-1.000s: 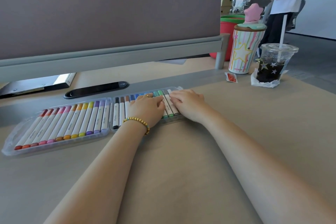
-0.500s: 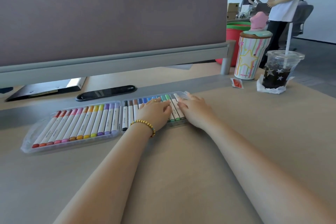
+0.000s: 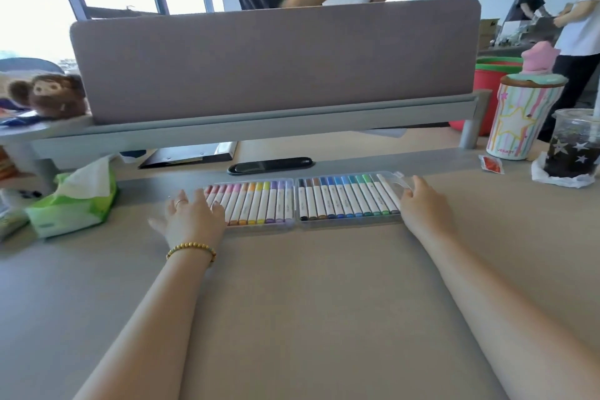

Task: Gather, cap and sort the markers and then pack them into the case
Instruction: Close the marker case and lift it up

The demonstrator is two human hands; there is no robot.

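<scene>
Markers are packed in an open case near the desk's far edge, flanked by the left hand and right hand, both spread flat and holding nothing.

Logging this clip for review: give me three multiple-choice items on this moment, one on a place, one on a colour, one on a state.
1. Where is the left hand?
A. at the left end of the clear plastic marker case
B. on the green tissue pack
C. on the dark iced drink cup

2. What colours are the white-barrelled markers in the case's right half?
A. reds, pinks
B. blues, greens
C. all yellow

3. The case is:
A. folded shut
B. standing upright
C. lying open

Key: 1 A, fingers lie over its left end; 2 B, blue and green caps follow black and brown; 3 C, both halves lie flat, markers showing.
</scene>
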